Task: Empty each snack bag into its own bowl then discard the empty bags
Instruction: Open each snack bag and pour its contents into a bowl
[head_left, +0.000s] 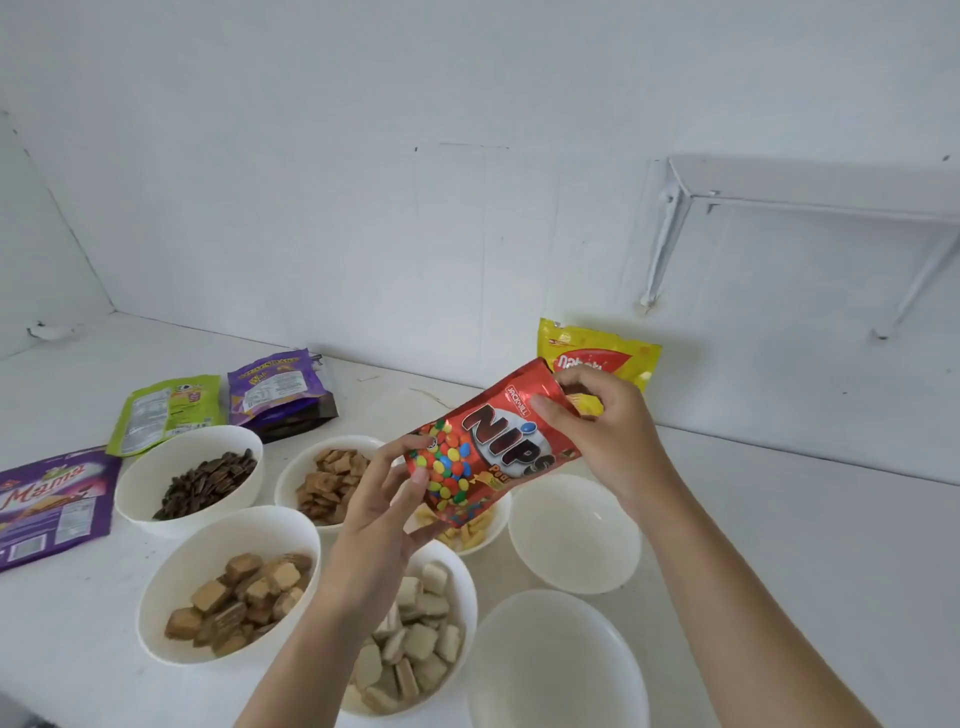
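White counter (779, 519), above the empty bowl (574, 535): red Nips bag (488, 452) pinched at its ends by left hand (384, 509) and right hand (602, 441).

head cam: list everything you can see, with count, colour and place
bowls: 7, white, on the table; 5 hold snacks, 2 on the right are empty
Nips bag: 1, red, held above the bowls
yellow bag: 1, standing by the wall behind the Nips bag
purple bags: 2, one far left, one at the back
green bag: 1, back left
table: 1, white
shelf: 1, white, on the wall, upper right
left hand: at the Nips bag's lower end
right hand: at its upper end
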